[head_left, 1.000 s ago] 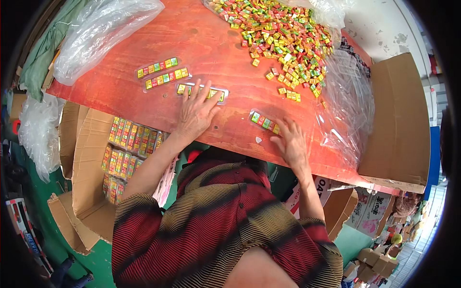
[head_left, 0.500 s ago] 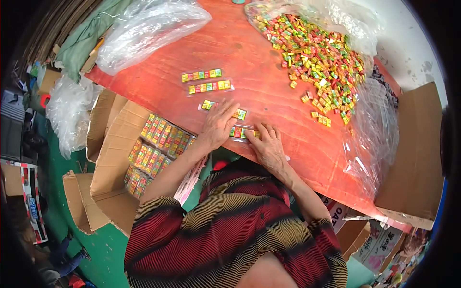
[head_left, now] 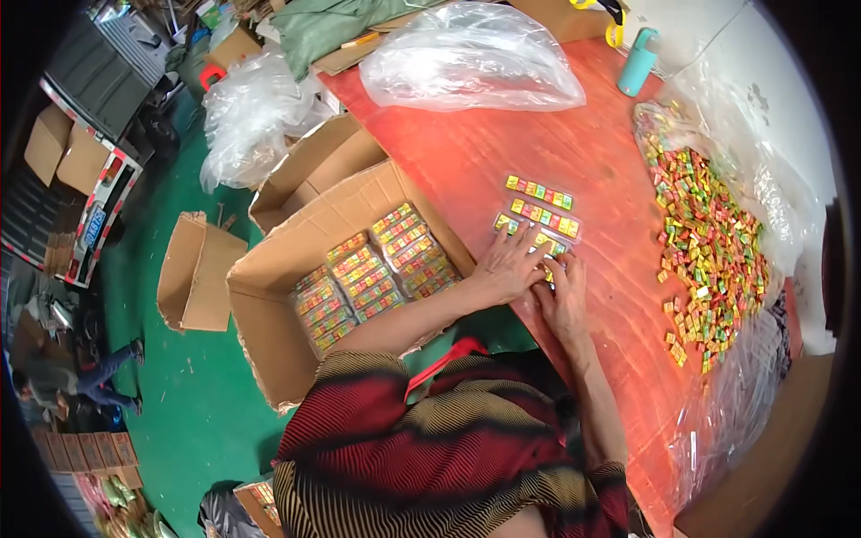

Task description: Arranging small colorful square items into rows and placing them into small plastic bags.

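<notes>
On the red table, clear plastic strips of small colourful boxes lie in rows; the farthest strip and the strip below it are uncovered. My left hand rests with fingers spread across a third strip, hiding part of it. Close beside it, my right hand has thumb and fingers around the end of the nearest strip, which is mostly covered by both hands.
A cardboard carton of packed strips stands left, below the table edge. Loose small boxes are heaped at right beside clear plastic sheeting. A plastic bag and a teal bottle sit at the back. A person is far left.
The view has swung left, bringing more of the carton and floor in. My hands have come closer together, and the strips now lie nearer one another.
</notes>
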Available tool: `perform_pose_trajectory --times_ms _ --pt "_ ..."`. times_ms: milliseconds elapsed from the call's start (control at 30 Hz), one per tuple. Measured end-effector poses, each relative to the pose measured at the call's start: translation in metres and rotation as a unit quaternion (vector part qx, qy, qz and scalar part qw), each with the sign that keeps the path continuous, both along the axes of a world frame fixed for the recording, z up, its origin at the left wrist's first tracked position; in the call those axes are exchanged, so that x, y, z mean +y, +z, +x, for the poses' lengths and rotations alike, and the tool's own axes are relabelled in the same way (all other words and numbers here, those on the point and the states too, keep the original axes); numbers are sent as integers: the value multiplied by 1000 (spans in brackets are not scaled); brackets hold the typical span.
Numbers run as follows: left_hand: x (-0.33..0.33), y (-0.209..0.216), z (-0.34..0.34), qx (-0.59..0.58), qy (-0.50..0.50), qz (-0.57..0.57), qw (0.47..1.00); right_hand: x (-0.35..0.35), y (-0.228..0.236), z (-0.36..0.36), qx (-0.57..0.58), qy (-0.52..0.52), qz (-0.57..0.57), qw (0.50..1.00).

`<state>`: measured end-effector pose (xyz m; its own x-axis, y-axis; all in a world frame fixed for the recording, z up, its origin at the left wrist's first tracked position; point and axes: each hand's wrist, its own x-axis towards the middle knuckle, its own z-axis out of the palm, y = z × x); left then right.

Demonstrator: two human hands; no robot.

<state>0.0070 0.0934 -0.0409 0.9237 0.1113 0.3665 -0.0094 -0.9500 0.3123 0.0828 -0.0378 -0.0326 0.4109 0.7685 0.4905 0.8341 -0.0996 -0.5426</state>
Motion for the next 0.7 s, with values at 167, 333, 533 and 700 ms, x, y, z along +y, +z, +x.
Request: perform_pose_trajectory --times_ms 167,333,533,700 --pt "27 -1 -12 3 64 107 992 9 5 4 -17 -35 -38 999" --pt "29 13 -3 42 108 12 993 20 6 17 -39 -88 -148 984" --pt "55 5 13 48 77 56 994 44 -6 26 -27 -124 -170 977" --pt "86 6 22 25 83 5 996 57 -4 21 8 -151 -143 978"
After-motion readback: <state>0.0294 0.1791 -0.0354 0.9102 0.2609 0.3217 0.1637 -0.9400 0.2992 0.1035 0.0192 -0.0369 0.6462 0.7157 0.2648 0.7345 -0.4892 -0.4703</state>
